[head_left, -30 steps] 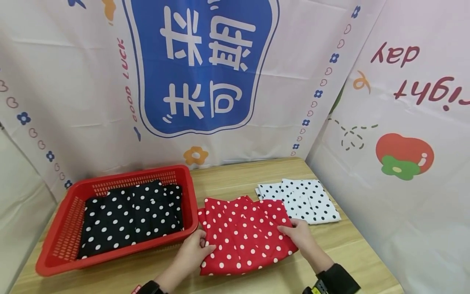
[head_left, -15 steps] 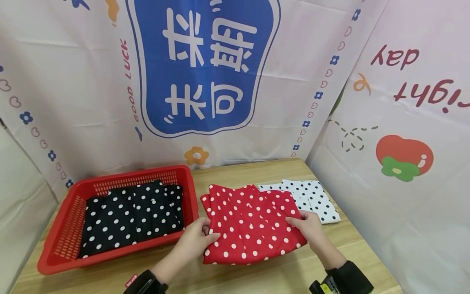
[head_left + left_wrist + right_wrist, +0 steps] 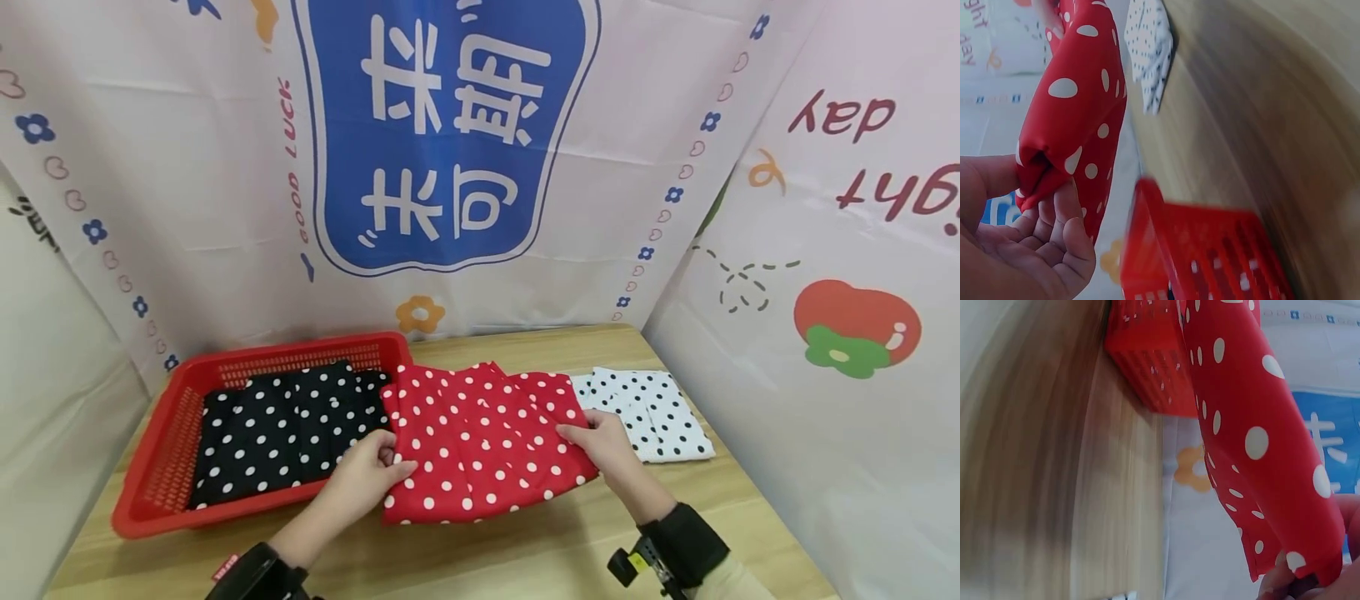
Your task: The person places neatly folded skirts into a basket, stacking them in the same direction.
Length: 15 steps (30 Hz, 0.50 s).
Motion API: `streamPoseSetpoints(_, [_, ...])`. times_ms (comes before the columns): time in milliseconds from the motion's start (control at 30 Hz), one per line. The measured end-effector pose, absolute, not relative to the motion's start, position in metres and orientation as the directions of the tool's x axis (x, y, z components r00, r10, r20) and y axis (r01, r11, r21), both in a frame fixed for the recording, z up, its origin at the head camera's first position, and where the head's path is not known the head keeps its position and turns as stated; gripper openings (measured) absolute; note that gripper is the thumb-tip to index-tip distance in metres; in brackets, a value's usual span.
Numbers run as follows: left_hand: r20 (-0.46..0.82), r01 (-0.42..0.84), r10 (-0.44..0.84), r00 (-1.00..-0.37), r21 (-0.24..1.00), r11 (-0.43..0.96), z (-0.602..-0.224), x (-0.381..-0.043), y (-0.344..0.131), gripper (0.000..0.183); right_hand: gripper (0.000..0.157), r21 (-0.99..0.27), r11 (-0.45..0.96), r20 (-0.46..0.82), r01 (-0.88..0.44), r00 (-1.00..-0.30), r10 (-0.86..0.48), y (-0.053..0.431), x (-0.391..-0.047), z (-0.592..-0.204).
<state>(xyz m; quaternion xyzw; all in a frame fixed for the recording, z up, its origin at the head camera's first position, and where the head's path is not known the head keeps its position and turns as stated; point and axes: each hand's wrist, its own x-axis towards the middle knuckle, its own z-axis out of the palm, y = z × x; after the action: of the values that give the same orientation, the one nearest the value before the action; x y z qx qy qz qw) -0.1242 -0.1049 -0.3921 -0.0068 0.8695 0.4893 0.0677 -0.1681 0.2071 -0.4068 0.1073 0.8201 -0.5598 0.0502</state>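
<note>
A folded red cloth with white dots (image 3: 483,442), maybe a garment, hangs above the table between both hands. My left hand (image 3: 367,475) pinches its left side, thumb on top and fingers curled underneath; the left wrist view shows the red folded edge between thumb and fingers. On the right side, my right hand (image 3: 606,446) pinches the cloth the same way, its fingertips partly hidden under the fabric. A folded black cloth with white dots (image 3: 281,433) lies in the red basket (image 3: 161,508). Behind the right hand lies a folded white cloth with black dots (image 3: 656,417), partly covered by the red one.
The wooden table (image 3: 525,558) ends at a white printed curtain (image 3: 225,275) at the back and another hanging sheet (image 3: 817,433) on the right. The basket's right rim stands close to the red cloth's left edge.
Both hands have lifted the red cloth off the table, first up and slightly right, then left toward the basket. It overlaps the basket's right end in the head view. The camera has turned slightly left.
</note>
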Motion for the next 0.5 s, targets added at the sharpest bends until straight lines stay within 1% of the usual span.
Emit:
streamPoseSetpoints(200, [-0.137,-0.115,0.002,-0.991,0.840,0.530,-0.391,-0.120,-0.131,0.032,0.035,-0.922,0.326,-0.198,0.208,-0.978,0.064,0.180,-0.177,-0.405])
streamPoseSetpoints(367, [-0.132,-0.115,-0.007,-0.991,0.834,0.539,-0.390,-0.116,-0.147,0.032,0.036,-0.919,0.333,-0.206,0.210,-0.977,0.049,0.164,-0.180,-0.405])
streamPoseSetpoints(500, [-0.119,-0.111,-0.024,-0.993,0.810,0.576,-0.387,-0.115,-0.163,0.035,0.037,-0.913,0.347,-0.216,0.213,-0.976,0.028,0.146,-0.186,-0.403])
